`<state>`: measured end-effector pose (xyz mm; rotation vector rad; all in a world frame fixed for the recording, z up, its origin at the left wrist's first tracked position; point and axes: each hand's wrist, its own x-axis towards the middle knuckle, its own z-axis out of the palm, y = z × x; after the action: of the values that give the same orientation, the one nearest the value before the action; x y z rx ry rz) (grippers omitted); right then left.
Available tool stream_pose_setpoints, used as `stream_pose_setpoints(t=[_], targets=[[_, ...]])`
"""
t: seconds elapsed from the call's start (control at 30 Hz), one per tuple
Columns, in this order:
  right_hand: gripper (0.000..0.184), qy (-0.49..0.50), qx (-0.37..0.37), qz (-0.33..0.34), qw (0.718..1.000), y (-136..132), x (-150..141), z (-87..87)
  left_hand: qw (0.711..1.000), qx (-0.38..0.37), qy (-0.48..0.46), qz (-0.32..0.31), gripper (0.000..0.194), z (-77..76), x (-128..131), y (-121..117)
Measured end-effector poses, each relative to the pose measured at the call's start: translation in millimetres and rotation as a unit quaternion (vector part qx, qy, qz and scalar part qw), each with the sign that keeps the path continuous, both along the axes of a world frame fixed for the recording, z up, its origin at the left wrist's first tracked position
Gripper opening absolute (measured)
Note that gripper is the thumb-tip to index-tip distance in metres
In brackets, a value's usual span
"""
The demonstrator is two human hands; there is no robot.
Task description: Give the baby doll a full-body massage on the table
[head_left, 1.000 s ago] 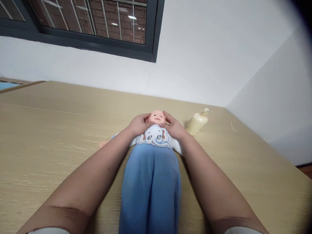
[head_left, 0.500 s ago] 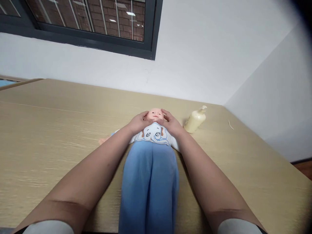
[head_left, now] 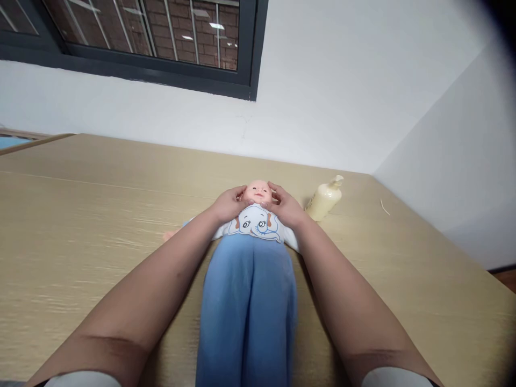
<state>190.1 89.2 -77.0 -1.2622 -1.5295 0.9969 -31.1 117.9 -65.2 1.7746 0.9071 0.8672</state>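
Note:
A baby doll (head_left: 248,301) lies on its back on the wooden table, head toward the wall. It wears blue trousers and a white top with an elephant face (head_left: 255,223) on the front. My left hand (head_left: 231,204) cups one side of the doll's head (head_left: 258,189), and my right hand (head_left: 285,205) cups the other. Both thumbs rest near the chin, while the other fingers curve along the cheeks and are partly hidden behind the head. One small doll hand (head_left: 171,235) pokes out beyond my left forearm.
To the right of my right hand stands a pale yellow pump bottle (head_left: 323,201). A thin pale strip (head_left: 385,207) lies farther right on the table (head_left: 100,215). Behind the table are a white wall (head_left: 322,97) and a dark-framed window (head_left: 161,64).
Both thumbs have shifted slightly at the doll's chin, and a little more of the lower face shows. The camera view has moved a touch; hands and doll otherwise stay in place.

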Motion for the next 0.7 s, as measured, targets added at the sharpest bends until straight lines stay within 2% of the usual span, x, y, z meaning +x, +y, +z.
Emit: stream_pose_setpoints(t=[0.2, 0.33, 0.43, 0.53, 0.63, 0.7], targets=[[0.077, 0.056, -0.004, 0.01, 0.998, 10, 13, -16.5, 0.992, -0.085, -0.079, -0.04, 0.062, -5.0, -2, -1], [0.065, 0.056, 0.001, -0.016, 0.998, 14, 13, -18.4, 0.993, -0.074, -0.092, -0.013, 0.064, -6.3, 0, 1], [0.061, 0.049, 0.004, -0.027, 0.998, 12, 9, -13.9, 0.999, -0.029, -0.038, -0.007, 0.062, -4.6, 1, 0], [0.07, 0.041, 0.002, -0.027, 0.999, 7, 3, -9.9, 0.999, 0.011, 0.035, 0.009, 0.059, -2.6, 1, -1], [0.088, 0.024, -0.001, -0.023, 0.999, 3, -1, -8.9, 0.997, 0.019, 0.067, 0.022, 0.059, -1.5, 1, -1], [0.092, 0.008, -0.001, -0.028, 1.0, 3, -2, -9.6, 0.995, 0.024, 0.09, 0.031, 0.057, -1.2, 1, 0]])
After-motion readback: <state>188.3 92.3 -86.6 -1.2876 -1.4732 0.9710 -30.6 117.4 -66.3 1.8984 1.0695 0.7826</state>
